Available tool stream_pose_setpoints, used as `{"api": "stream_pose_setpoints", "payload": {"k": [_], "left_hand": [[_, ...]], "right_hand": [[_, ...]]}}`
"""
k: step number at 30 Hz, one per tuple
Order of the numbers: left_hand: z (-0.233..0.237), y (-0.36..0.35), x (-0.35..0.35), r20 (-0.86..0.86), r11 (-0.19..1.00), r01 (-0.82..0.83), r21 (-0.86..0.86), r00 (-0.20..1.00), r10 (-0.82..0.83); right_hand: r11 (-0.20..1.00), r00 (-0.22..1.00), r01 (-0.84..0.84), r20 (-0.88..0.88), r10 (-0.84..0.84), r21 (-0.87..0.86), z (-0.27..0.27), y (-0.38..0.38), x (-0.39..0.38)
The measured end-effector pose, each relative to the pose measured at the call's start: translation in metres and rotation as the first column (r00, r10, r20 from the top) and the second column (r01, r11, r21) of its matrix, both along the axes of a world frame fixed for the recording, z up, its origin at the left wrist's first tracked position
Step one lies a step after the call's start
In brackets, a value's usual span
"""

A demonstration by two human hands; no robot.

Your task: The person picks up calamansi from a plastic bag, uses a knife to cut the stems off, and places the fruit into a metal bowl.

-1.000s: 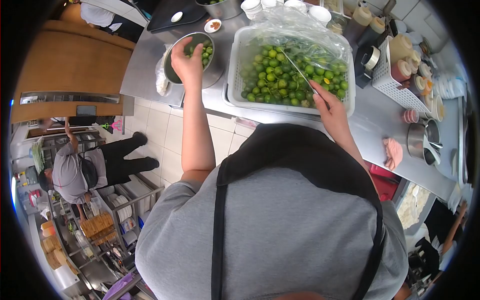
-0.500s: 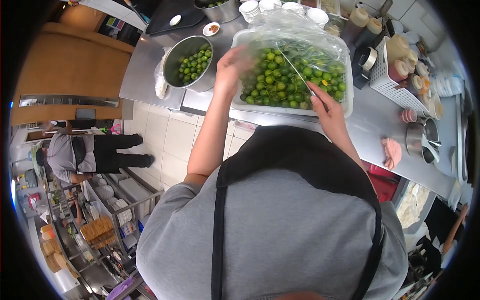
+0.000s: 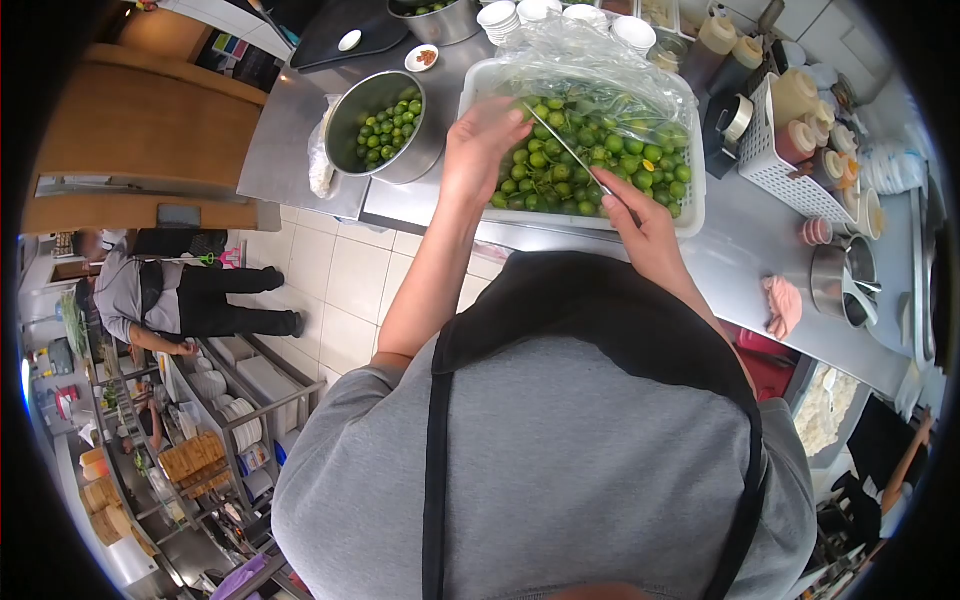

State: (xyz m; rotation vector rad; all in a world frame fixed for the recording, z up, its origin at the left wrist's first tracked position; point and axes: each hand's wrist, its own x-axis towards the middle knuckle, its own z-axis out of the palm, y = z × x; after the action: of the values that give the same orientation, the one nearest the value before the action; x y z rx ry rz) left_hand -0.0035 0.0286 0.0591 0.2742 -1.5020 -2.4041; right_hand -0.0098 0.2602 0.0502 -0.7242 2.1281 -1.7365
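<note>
Showed bright green on the fruits (image 3: 565, 165), upper centre, with yellow on one fruit (image 3: 649, 166) among them. Had white on the tub (image 3: 697, 180), white with rows of small openings on the basket (image 3: 785, 172), upper right, pale pink on the cloth (image 3: 785, 307), right. Wore plain grey on the shirt (image 3: 600, 480), lower centre, solid black on the apron (image 3: 570, 295). Was brown on the door (image 3: 140, 130), upper left.

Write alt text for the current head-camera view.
A person's right hand holds a knife over a white crate of small green fruits; the left hand is blurred beside the blade tip. A metal bowl of similar fruits stands to the left.
</note>
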Motion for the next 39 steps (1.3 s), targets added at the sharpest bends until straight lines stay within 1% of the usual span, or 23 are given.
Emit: {"api": "stream_pose_setpoints", "payload": {"k": [5,7,8,9,10,11,13,14,15,17,20,22,24,25,27,28,30,31,33,34,36,38,39], "left_hand": [[0.003,0.009,-0.001,-0.003,1.0,-0.013,0.009,1.0,0.013],[0.001,0.017,-0.001,-0.005,1.0,-0.015,-0.002,1.0,0.015],[0.0,0.023,0.001,0.032,0.998,0.044,-0.052,0.999,-0.042],[-0.001,0.03,0.004,0.073,0.99,0.104,-0.099,0.993,-0.097],[0.004,0.039,0.009,0.11,0.986,0.142,-0.085,0.985,-0.132],[0.004,0.041,0.008,0.11,0.986,0.143,-0.085,0.985,-0.134],[0.001,0.04,0.007,0.137,0.983,0.067,-0.173,0.99,-0.043],[-0.004,0.03,0.003,0.1,0.983,0.014,-0.185,0.995,0.005],[-0.005,0.022,0.0,0.1,0.983,0.013,-0.186,0.995,0.006],[-0.005,0.011,-0.004,0.007,0.974,-0.109,-0.199,0.994,0.112],[0.0,0.006,-0.005,-0.003,0.967,-0.104,-0.231,0.994,0.107],[-0.002,0.008,-0.005,-0.013,0.963,-0.104,-0.249,0.995,0.104],[-0.002,0.011,-0.004,0.024,0.922,-0.095,-0.375,0.993,0.112],[-0.001,0.014,-0.002,0.026,0.922,-0.094,-0.375,0.993,0.112],[0.004,0.021,0.0,0.034,0.969,-0.012,-0.248,0.999,0.021],[0.004,0.02,0.0,0.034,0.969,-0.012,-0.248,0.999,0.021],[0.003,0.014,0.0,0.027,0.997,0.079,-0.01,0.997,-0.078],[0.003,0.011,0.0,0.026,0.997,0.077,-0.009,0.997,-0.076],[0.004,0.0,0.001,0.038,0.97,0.138,0.201,0.988,-0.148],[0.004,-0.006,0.001,0.037,0.97,0.137,0.201,0.988,-0.148],[-0.001,-0.026,0.0,-0.066,0.963,0.114,0.244,0.993,-0.101],[-0.003,-0.061,-0.001,-0.109,0.973,0.005,0.231,0.994,0.021],[0.012,-0.068,0.002,-0.011,0.975,-0.177,0.134,0.984,0.18]], "right_hand": [[1.0,1.0,0.015,-0.024,-0.015,0.017,0.003,0.0,0.0],[0.998,0.995,0.059,-0.085,-0.056,0.03,0.004,-0.002,-0.001],[0.998,0.995,0.061,-0.085,-0.058,0.029,0.003,-0.002,-0.004],[0.995,0.986,0.094,-0.14,-0.087,0.044,0.001,-0.004,-0.008],[0.99,0.974,0.128,-0.197,-0.115,0.057,0.0,-0.005,-0.011],[0.99,0.974,0.13,-0.197,-0.116,0.056,-0.001,-0.004,-0.013],[0.989,0.971,0.142,-0.188,-0.145,-0.031,-0.001,-0.003,-0.016],[0.99,0.972,0.138,-0.187,-0.142,-0.033,0.001,-0.004,-0.013],[0.995,0.983,0.098,-0.155,-0.102,-0.032,0.003,-0.003,-0.008],[0.998,0.99,0.059,-0.125,-0.063,-0.032,0.005,0.0,-0.002],[1.0,0.994,0.029,-0.107,-0.029,-0.002,0.003,0.001,0.0],[0.999,0.985,0.042,-0.17,-0.037,0.024,0.005,0.001,-0.001],[0.998,0.976,0.061,-0.208,-0.055,0.024,0.005,-0.002,-0.005],[0.997,0.966,0.08,-0.247,-0.072,0.023,0.004,-0.004,-0.006],[0.996,0.972,0.079,-0.224,-0.069,0.035,0.006,-0.005,-0.007],[0.996,0.977,0.077,-0.203,-0.066,0.047,0.007,-0.006,-0.007],[0.997,0.973,0.076,-0.222,-0.067,0.033,0.008,-0.007,-0.006],[0.997,0.968,0.076,-0.242,-0.07,0.018,0.008,-0.007,-0.006],[0.997,0.971,0.068,-0.231,-0.059,0.032,0.009,-0.006,-0.005],[0.997,0.974,0.063,-0.222,-0.051,0.044,0.009,-0.006,-0.005],[0.995,0.973,0.076,-0.222,-0.062,0.057,-0.002,-0.004,-0.007],[0.994,0.972,0.088,-0.222,-0.071,0.069,-0.01,0.002,-0.009],[0.991,0.976,0.111,-0.196,-0.095,0.075,-0.013,0.006,-0.01]]}}
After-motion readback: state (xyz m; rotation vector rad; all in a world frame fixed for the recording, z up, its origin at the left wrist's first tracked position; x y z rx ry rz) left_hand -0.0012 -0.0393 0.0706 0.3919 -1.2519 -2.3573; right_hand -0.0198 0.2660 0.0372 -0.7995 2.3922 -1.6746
